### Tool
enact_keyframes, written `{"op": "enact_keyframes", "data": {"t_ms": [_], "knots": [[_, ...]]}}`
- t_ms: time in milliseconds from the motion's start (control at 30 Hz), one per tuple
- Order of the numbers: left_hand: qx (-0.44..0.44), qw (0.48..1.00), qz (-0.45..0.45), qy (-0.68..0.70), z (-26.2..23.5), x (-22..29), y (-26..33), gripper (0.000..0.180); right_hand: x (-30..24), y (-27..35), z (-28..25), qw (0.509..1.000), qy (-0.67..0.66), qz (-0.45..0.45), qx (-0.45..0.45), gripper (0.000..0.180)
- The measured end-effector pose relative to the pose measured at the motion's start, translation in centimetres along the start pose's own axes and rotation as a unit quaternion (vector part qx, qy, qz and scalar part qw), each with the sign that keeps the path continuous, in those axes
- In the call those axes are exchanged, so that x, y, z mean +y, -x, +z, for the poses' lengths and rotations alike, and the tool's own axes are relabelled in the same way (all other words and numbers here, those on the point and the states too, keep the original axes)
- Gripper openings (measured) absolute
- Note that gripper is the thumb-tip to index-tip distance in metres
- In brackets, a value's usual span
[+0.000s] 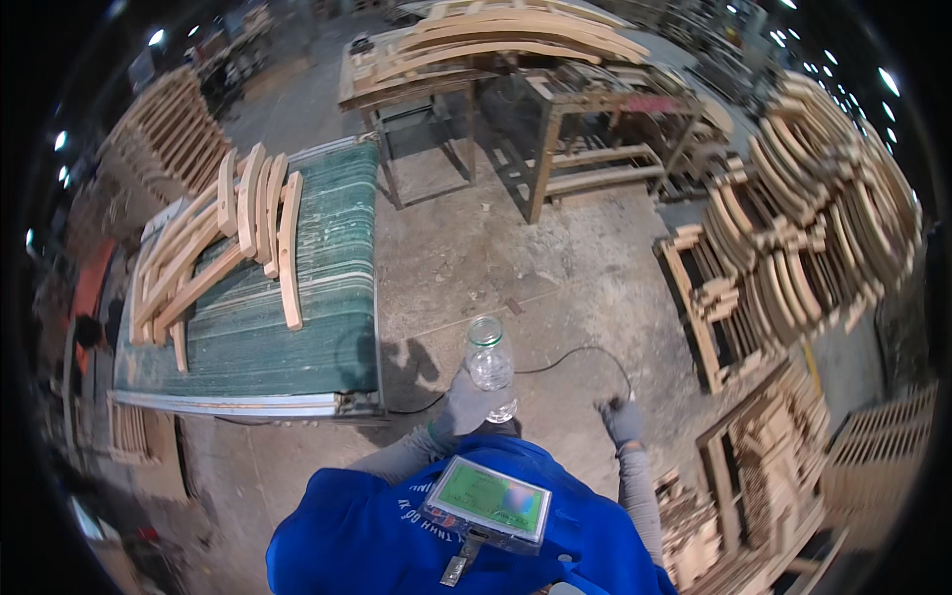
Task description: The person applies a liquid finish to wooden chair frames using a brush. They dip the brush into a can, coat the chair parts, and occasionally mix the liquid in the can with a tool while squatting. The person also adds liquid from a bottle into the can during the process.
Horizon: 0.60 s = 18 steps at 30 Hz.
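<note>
My left hand (463, 405), in a grey glove, is wrapped round the side of a clear bottle (490, 372) in front of my chest. The bottle stands roughly upright, with a green rim round its upper end. Off to the right, my gloved right hand (622, 422) is held apart from the bottle. Its fingers are curled in; whatever they may hold is too small to make out. A badge in a clear holder (490, 502) hangs on my blue shirt.
A green-topped conveyor (327, 342) with curved wooden pieces (289, 253) stands at left. Ahead are worktables (542, 149) under long curved slats (516, 45). Stacked curved parts (793, 283) and a crate of wood pieces (773, 436) line the right. A dark cable (585, 349) crosses the floor.
</note>
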<state>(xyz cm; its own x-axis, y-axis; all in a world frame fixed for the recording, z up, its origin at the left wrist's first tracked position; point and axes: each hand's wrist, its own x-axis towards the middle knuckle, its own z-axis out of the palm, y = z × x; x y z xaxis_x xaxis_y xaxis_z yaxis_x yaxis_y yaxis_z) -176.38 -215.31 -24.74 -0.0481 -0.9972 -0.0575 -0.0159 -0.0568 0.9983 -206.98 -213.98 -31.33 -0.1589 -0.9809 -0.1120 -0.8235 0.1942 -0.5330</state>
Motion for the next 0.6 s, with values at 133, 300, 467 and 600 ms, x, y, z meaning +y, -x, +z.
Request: {"op": "enact_keyframes", "data": {"t_ms": [133,300,467,600], "knots": [[0.064,0.996,-0.007,0.055,1.1,3.0,-11.3,0.05,10.0,-3.6,2.9,0.969,0.07,0.174,-0.161,0.038],[0.101,0.98,-0.023,0.171,0.2,3.8,-24.2,0.053,14.4,-10.7,3.0,0.916,0.057,0.291,-0.271,0.036],[0.187,0.963,-0.004,0.195,-1.0,2.4,-36.1,0.045,15.2,-25.6,3.1,0.895,0.056,0.295,-0.329,0.036],[0.258,0.946,-0.054,0.188,-2.0,3.8,-44.9,0.039,15.3,-41.1,2.7,0.897,0.081,0.246,-0.358,0.035]]}}
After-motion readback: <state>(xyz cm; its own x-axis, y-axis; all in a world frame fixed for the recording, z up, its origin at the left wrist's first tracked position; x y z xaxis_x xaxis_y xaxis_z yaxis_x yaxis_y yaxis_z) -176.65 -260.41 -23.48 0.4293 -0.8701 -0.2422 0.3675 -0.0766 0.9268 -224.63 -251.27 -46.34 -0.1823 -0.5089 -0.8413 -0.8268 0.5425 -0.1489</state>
